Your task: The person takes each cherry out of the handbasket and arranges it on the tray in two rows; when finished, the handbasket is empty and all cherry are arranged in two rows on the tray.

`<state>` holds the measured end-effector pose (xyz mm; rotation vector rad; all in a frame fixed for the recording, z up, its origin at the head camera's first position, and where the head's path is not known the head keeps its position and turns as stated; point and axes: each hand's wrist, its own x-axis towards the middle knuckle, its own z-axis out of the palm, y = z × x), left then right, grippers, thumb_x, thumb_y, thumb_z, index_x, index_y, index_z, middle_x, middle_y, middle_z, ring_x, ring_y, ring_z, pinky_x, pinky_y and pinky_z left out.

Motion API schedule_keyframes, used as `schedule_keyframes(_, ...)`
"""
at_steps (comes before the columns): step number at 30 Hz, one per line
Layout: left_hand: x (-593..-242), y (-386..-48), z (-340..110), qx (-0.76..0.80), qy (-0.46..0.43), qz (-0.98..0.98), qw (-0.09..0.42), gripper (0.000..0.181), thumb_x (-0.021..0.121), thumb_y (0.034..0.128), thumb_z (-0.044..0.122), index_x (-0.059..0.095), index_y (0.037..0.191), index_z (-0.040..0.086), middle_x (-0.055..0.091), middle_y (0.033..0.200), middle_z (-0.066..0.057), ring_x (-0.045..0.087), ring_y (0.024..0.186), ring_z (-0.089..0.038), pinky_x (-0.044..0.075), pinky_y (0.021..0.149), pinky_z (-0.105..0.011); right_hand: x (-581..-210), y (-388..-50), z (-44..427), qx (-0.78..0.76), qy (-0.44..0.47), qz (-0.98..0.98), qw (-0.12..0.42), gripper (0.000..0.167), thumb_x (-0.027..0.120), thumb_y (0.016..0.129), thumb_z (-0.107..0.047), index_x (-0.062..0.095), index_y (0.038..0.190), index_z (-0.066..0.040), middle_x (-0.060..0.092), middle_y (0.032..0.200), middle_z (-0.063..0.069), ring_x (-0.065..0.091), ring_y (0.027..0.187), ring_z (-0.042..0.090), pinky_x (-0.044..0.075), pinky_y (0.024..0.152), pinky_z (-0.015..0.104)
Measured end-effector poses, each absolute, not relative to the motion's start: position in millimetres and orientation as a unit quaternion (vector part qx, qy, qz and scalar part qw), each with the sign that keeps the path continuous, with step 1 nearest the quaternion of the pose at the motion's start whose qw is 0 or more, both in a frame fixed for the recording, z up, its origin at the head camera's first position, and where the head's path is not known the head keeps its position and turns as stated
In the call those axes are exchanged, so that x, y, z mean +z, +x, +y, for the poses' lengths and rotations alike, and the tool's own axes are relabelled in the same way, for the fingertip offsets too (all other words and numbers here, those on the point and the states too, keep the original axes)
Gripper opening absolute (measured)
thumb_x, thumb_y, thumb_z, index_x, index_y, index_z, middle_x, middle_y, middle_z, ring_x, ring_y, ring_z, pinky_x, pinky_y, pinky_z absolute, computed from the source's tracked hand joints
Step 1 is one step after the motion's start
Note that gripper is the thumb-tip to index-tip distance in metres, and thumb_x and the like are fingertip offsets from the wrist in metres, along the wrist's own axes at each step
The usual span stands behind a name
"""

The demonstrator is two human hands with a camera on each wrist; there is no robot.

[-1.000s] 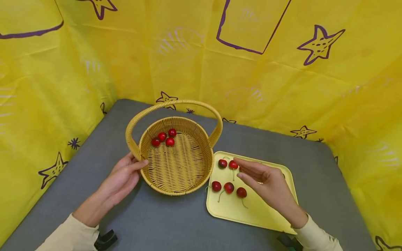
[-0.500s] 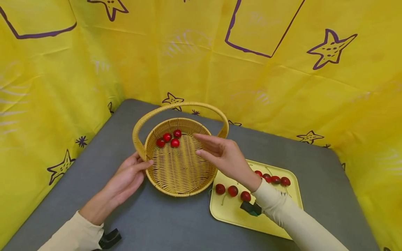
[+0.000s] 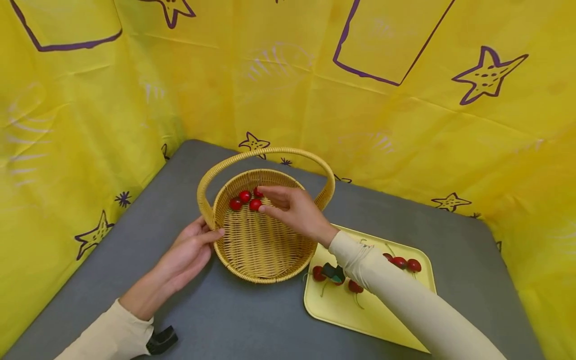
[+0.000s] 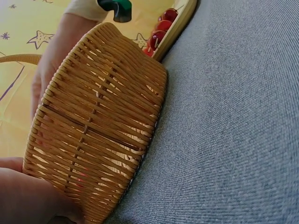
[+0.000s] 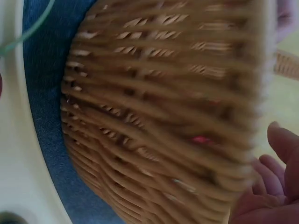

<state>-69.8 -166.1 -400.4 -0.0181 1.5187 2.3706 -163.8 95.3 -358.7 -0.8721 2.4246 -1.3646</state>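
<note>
Your right hand (image 3: 294,210) has moved left from the yellow tray (image 3: 378,322) over the wicker basket (image 3: 262,281), fingers fairly straight, no grip visible; your left hand (image 3: 191,250) grips the basket. Seemingly partway: four cherries (image 3: 245,196) inside, far left; six others (image 3: 414,265) show on the tray.

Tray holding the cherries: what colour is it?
The tray is pale yellow, clearest in the head view.

No text can be read, no legible label, brand, number or sign, in the head view, the left wrist view or the right wrist view.
</note>
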Motion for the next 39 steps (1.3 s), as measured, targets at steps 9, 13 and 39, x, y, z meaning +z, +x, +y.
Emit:
schedule_keyframes(9,-400,-69,-166,0.832,-0.007,0.530,0.162,0.070,0.043,0.1074,-0.007,0.007,0.167,0.001,0.015,0.169,-0.019,0.011,0.158,-0.025,0.014,0.128,-0.034,-372,-179,90,-0.452,-0.284,0.831,0.157,0.051,0.073,0.102,-0.023,0.060,0.149,-0.008,0.061,0.150,0.002,0.059,0.137,0.023,0.051,0.109,0.034)
schedule_keyframes(13,-401,-69,-167,0.833,-0.009,0.529,0.162,0.071,0.042,0.1073,-0.007,0.006,0.167,0.001,0.015,0.170,-0.019,0.011,0.158,-0.025,0.015,0.128,-0.033,-379,-184,88,-0.456,-0.281,0.828,0.168,0.052,0.073,0.102,-0.021,0.060,0.149,-0.006,0.060,0.151,0.006,0.058,0.138,0.023,0.051,0.109,0.035)
schedule_keyframes(39,-402,-70,-166,0.832,-0.010,0.531,0.164,0.071,0.044,0.1072,-0.007,0.008,0.167,0.002,0.016,0.171,-0.018,0.012,0.159,-0.027,0.020,0.125,-0.032,-402,-199,74,-0.394,-0.284,0.861,0.150,0.040,0.077,0.098,-0.016,0.071,0.137,-0.009,0.071,0.134,0.011,0.070,0.121,0.022,0.056,0.100,0.029)
